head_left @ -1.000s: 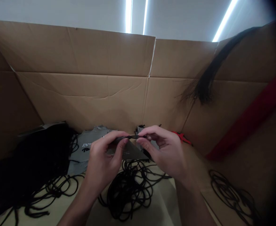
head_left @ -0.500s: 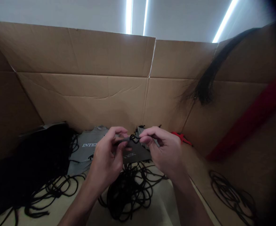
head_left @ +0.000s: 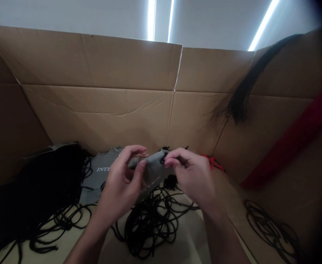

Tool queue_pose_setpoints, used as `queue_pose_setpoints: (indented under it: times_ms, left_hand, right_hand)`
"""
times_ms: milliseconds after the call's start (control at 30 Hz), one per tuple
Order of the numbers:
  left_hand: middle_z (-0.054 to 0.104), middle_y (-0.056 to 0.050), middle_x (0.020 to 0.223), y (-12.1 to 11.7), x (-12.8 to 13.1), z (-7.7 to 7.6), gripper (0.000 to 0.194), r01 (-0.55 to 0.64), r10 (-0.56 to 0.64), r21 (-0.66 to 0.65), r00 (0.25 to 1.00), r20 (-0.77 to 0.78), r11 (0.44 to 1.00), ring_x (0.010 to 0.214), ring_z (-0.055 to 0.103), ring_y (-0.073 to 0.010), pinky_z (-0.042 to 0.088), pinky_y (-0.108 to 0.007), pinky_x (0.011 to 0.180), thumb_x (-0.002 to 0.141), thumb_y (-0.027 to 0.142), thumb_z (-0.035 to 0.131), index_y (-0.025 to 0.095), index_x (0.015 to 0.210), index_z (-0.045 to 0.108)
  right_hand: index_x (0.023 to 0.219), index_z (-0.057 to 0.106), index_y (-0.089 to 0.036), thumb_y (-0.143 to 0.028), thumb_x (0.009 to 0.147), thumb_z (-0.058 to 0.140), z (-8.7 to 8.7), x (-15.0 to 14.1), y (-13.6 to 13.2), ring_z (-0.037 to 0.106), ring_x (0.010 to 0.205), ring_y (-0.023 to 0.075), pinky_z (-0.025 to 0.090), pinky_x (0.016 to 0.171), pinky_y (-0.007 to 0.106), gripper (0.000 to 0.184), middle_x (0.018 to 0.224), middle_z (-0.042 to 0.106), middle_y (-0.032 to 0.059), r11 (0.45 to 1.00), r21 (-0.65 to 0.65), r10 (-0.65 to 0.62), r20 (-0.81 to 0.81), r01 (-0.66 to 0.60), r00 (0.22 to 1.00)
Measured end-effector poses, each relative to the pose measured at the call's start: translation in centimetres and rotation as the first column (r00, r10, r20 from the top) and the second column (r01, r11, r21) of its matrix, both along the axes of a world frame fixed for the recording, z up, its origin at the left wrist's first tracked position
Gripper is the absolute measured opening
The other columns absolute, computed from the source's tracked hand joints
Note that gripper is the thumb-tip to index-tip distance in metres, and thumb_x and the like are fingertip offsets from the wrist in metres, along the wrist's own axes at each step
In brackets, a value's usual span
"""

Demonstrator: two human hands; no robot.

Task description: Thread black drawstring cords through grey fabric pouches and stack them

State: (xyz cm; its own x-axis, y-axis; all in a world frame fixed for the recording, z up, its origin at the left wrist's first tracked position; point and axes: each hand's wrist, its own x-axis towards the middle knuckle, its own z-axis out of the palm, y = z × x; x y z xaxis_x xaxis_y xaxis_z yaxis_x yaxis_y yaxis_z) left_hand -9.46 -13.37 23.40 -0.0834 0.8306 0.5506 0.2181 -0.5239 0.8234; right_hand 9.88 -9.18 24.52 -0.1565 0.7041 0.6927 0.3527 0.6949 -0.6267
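A grey fabric piece (head_left: 154, 168) with faint white lettering is stretched between my two hands. My left hand (head_left: 126, 179) pinches its left part between thumb and fingers. At its upper right corner, my right hand (head_left: 191, 172) grips a short black cord (head_left: 163, 160), which looks knotted or looped at the fabric. Below the hands lies a tangled heap of black cord (head_left: 151, 227). Left of my left hand is a stack of grey fabric pieces (head_left: 93, 179) printed with white letters starting "INTE".
A large black pile (head_left: 37, 187) with trailing cords fills the left. Cardboard walls (head_left: 103, 102) stand behind. At the right are a red item (head_left: 215, 163), a red strip (head_left: 292, 135), a hanging black bundle of strands (head_left: 240, 99) and a coil of black cord (head_left: 270, 227).
The grey fabric has turned and tilted up, showing more of its face. My right hand has slid its grip close to the fabric's corner, with less cord showing between the hands.
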Motion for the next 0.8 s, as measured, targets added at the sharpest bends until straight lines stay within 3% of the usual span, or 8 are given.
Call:
queue_pose_setpoints:
  times_ms: [67,133,200,267,333,433,633,800]
  left_hand:
    - [0.071,-0.006,0.099,-0.1,-1.7,0.7,0.021,-0.168,0.167,0.001,0.981,-0.094,0.986,0.077,0.066,-0.0151,0.046,-0.017,0.048,0.103,0.038,0.061,0.021,0.107,0.073]
    - [0.072,-0.005,0.091,-0.1,-3.4,1.3,0.030,-0.310,0.307,0.001,0.943,-0.129,0.951,0.067,0.061,-0.0131,0.043,-0.018,0.047,0.104,0.042,0.057,0.020,0.103,0.076]
    - [0.075,-0.006,0.092,-0.1,-4.8,1.7,0.038,-0.371,0.363,-0.044,0.923,-0.128,0.928,0.058,0.056,-0.0113,0.044,-0.020,0.046,0.104,0.050,0.056,0.019,0.103,0.078]
    - [0.077,-0.008,0.095,-0.1,-5.3,1.8,0.045,-0.312,0.304,-0.114,0.949,-0.084,0.943,0.054,0.057,-0.0117,0.045,-0.021,0.044,0.101,0.058,0.058,0.018,0.106,0.079]
    - [0.079,-0.010,0.097,0.0,-5.2,1.7,0.049,-0.172,0.173,-0.165,0.985,-0.010,0.971,0.055,0.061,-0.0140,0.047,-0.023,0.042,0.097,0.062,0.063,0.017,0.111,0.077]
    - [0.080,-0.011,0.092,0.2,-4.2,1.6,0.042,-0.039,0.052,-0.148,0.995,0.085,0.988,0.059,0.067,-0.0169,0.051,-0.023,0.043,0.090,0.052,0.077,0.015,0.110,0.075]
    - [0.079,-0.007,0.075,0.2,-3.5,1.8,0.019,-0.136,0.141,-0.041,0.979,0.144,0.990,0.059,0.070,-0.0171,0.051,-0.021,0.044,0.086,0.033,0.080,0.015,0.092,0.075]
    - [0.075,-0.001,0.069,0.1,-4.7,1.7,0.013,-0.315,0.314,0.012,0.948,0.059,0.949,0.050,0.058,-0.0096,0.047,-0.019,0.046,0.082,0.029,0.083,0.017,0.085,0.079]
  right_hand:
    - [0.082,0.075,-0.022,-0.016,0.093,0.070,0.3,1.4,0.5,0.070,0.068,0.0121,0.052,0.062,0.021,0.014,0.076,0.076,-0.0023,1.000,-0.005,-0.025,-0.140,0.024,0.990]
    - [0.082,0.076,-0.021,-0.020,0.091,0.075,0.6,2.7,1.0,0.073,0.068,0.0126,0.055,0.064,0.021,0.010,0.077,0.077,-0.0014,0.999,0.024,-0.032,-0.270,0.040,0.962]
    - [0.083,0.077,-0.021,-0.023,0.090,0.079,0.8,3.9,1.4,0.074,0.067,0.0126,0.057,0.063,0.021,0.008,0.076,0.076,-0.0010,0.996,0.061,-0.039,-0.345,0.063,0.938]
    - [0.083,0.077,-0.022,-0.026,0.088,0.082,0.9,4.8,1.7,0.075,0.066,0.0129,0.058,0.063,0.021,0.008,0.076,0.077,-0.0007,0.993,0.074,-0.059,-0.381,0.094,0.923]
    - [0.084,0.078,-0.022,-0.030,0.088,0.084,0.8,5.3,1.9,0.076,0.066,0.0136,0.059,0.062,0.021,0.011,0.076,0.077,-0.0001,0.991,0.078,-0.068,-0.400,0.108,0.914]
    - [0.084,0.078,-0.022,-0.034,0.087,0.086,0.8,5.7,2.0,0.076,0.065,0.0145,0.060,0.061,0.023,0.015,0.076,0.077,0.0003,0.989,0.092,-0.068,-0.400,0.114,0.914]
    - [0.085,0.077,-0.022,-0.038,0.087,0.086,1.0,5.5,1.9,0.076,0.066,0.0146,0.062,0.062,0.023,0.018,0.077,0.076,0.0005,0.989,0.099,-0.065,-0.401,0.114,0.914]
    - [0.087,0.073,-0.019,-0.042,0.087,0.086,1.1,5.1,1.9,0.075,0.061,0.0140,0.061,0.055,0.022,0.026,0.078,0.073,-0.0001,0.996,0.046,-0.046,-0.405,0.070,0.913]
